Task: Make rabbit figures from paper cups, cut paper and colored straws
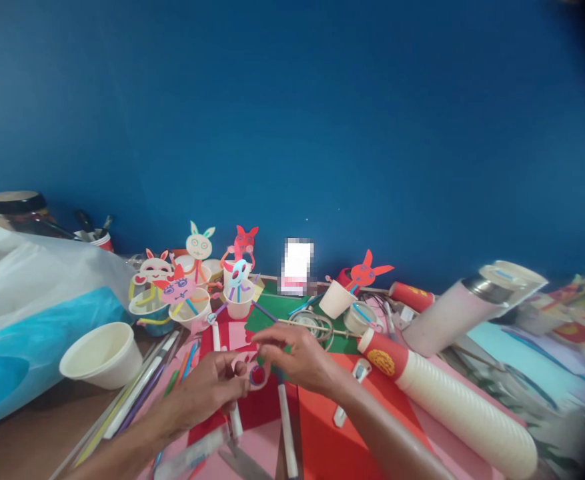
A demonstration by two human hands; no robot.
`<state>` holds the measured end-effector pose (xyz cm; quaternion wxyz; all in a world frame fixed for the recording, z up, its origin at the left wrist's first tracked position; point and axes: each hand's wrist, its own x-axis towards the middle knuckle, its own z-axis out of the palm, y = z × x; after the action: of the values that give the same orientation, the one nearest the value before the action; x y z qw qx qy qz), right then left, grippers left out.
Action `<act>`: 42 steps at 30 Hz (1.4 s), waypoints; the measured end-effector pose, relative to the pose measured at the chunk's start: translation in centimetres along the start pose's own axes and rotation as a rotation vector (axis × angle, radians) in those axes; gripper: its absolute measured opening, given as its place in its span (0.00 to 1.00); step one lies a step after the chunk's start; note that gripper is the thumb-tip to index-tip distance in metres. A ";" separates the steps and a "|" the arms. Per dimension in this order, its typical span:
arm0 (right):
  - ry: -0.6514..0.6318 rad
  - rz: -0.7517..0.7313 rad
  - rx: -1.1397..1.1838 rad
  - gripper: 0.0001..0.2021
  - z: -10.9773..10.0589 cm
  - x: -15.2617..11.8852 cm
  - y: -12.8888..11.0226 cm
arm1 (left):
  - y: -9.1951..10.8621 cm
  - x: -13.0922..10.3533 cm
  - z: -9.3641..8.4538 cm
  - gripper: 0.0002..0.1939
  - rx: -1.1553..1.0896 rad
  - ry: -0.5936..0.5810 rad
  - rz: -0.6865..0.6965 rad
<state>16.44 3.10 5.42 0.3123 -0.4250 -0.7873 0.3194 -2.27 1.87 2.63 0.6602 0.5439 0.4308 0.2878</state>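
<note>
A small pink paper cutout [264,376] with a dark red round patch is pinched between the thumb and fingers of my left hand [218,383]. Just to its upper right hovers my right hand [297,357], its fingers loosely bent and apart; I see nothing in it. Whether its fingertips touch the cutout is hard to tell. Below the hands, a white marker [287,427] lies on red and pink paper. A pair of scissors [242,460], partly blurred, is at the bottom edge.
Behind my hands stand several paper cups with animal-faced paper figures, including a pink cat [178,291] and an orange-red rabbit [363,274]. A long stack of paper cups [467,407] lies at right near a tumbler [455,317]. An empty bowl [103,353] sits left.
</note>
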 end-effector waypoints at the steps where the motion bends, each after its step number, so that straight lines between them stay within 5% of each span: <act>1: 0.045 0.013 0.017 0.11 -0.3 0.1 0.1 | 0.3 -0.1 -0.1 0.07 -0.013 0.023 0.005; 7: 0.199 0.134 -0.022 0.10 -2.9 0.2 1.5 | 1.6 -0.1 -1.3 0.08 -0.188 0.195 0.071; 19: 0.098 0.193 -0.304 0.11 -5.8 -1.1 0.0 | 1.5 0.1 -1.5 0.07 -0.272 0.308 0.160; 30: -0.183 0.183 -0.559 0.08 -2.8 -1.5 0.5 | 3.0 -0.6 -2.0 0.06 -0.296 0.345 0.227; 35: -0.137 0.143 -0.497 0.08 -2.4 -1.1 0.7 | 3.7 -0.8 -2.1 0.06 -0.343 0.426 0.225; 42: -0.021 0.054 -0.414 0.10 -1.6 3.0 -1.0 | 3.1 -0.6 -1.9 0.07 -0.288 0.343 0.222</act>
<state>15.87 5.66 7.80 0.2016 -0.4977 -0.8276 0.1636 -3.93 2.99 5.66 0.6124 0.4314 0.4285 0.5052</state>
